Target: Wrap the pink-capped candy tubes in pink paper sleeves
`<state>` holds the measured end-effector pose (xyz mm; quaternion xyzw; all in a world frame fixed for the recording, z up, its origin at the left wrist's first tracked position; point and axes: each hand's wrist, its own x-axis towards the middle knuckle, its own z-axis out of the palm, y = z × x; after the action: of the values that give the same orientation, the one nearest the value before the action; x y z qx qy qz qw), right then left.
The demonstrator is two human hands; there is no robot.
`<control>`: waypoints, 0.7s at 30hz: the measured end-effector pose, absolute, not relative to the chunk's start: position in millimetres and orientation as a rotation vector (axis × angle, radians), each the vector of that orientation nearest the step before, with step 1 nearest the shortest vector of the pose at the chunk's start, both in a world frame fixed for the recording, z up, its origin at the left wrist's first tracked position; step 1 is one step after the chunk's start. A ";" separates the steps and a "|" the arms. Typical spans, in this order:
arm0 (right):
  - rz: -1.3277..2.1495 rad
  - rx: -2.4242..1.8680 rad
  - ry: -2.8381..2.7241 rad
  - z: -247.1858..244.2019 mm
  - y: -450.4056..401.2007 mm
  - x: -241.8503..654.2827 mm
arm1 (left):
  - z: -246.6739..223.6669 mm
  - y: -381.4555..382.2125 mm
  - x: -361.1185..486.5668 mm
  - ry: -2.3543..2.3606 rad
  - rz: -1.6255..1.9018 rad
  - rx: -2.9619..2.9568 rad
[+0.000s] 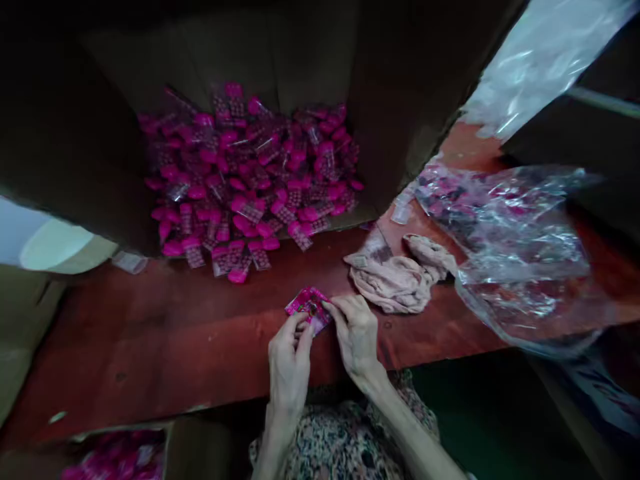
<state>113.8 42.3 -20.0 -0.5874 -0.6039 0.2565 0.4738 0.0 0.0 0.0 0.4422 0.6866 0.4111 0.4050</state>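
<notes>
Between my two hands, just above the red tabletop (200, 333), is a small pink printed packet (309, 301). My left hand (291, 357) pinches its lower left side between thumb and fingers. At its right edge, my right hand (356, 333) grips it with thumb and forefinger. Whether the packet is folded or opened, I cannot tell. Beyond it, a heap of small clear packs with pink caps (250, 180) spills from a cardboard box (395, 100) lying with its mouth toward me.
A crumpled beige cloth (395, 283) lies right of my hands. Farther right is a clear plastic bag (525, 247) with pink pieces inside. A pale bowl (65, 247) stands at the left. Lower left, an open carton (197, 447) holds more pink items. The table's front edge runs near my lap.
</notes>
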 end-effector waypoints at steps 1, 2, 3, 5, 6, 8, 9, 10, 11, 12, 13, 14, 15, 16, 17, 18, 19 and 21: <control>0.621 -1.441 -1.461 -18.8 43.0 116.1 | -0.1 0.8 0.4 1.738 1.047 1.099; 0.621 -1.443 -1.446 -17.5 43.5 118.3 | 0.3 1.8 0.8 1.737 1.061 1.078; 0.628 -1.444 -1.433 -15.8 43.6 120.0 | 1.5 3.0 1.1 1.729 1.079 1.053; 0.661 -1.444 -1.407 -10.9 42.6 122.0 | 7.0 6.5 1.1 1.699 1.121 0.987; 0.688 -1.441 -1.396 -7.7 41.3 121.9 | 11.0 8.8 1.0 1.666 1.146 0.949; 0.760 -1.429 -1.386 -0.1 37.6 119.9 | 19.8 14.2 0.7 1.542 1.235 0.863; 0.800 -1.422 -1.385 3.8 35.5 118.1 | 23.5 16.8 0.7 1.462 1.288 0.811; 0.840 -1.415 -1.384 7.7 33.6 116.0 | 26.3 19.2 0.9 1.393 1.335 0.761; 0.876 -1.410 -1.382 11.2 32.0 113.8 | 27.8 21.3 1.2 1.345 1.372 0.717; 0.908 -1.406 -1.379 14.3 31.0 111.6 | 28.2 22.8 1.7 1.328 1.401 0.683; 0.934 -1.400 -1.377 17.0 30.6 109.7 | 27.6 23.8 2.2 1.329 1.430 0.649; 0.956 -1.391 -1.379 19.2 30.8 108.1 | 26.3 24.4 2.7 1.334 1.454 0.618; 0.976 -1.376 -1.387 21.2 31.4 106.7 | 24.9 24.5 3.0 1.337 1.476 0.589; 0.995 -1.355 -1.403 23.0 32.3 105.5 | 23.6 24.4 3.0 1.336 1.497 0.558; 1.014 -1.328 -1.427 24.9 33.3 104.3 | 22.8 24.2 2.6 1.333 1.518 0.526; 1.031 -1.299 -1.457 27.0 34.3 103.1 | 22.6 23.9 1.7 1.330 1.539 0.494; 1.044 -1.271 -1.488 29.3 35.3 101.9 | 22.9 23.8 0.3 1.327 1.559 0.463; 1.057 -1.217 -1.560 34.5 37.8 99.2 | 25.0 24.2 -4.2 1.321 1.596 0.402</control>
<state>99.2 37.8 34.5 -0.4886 -0.6266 0.4245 0.4341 -4.2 24.2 25.0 0.1657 0.5444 0.6581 0.4930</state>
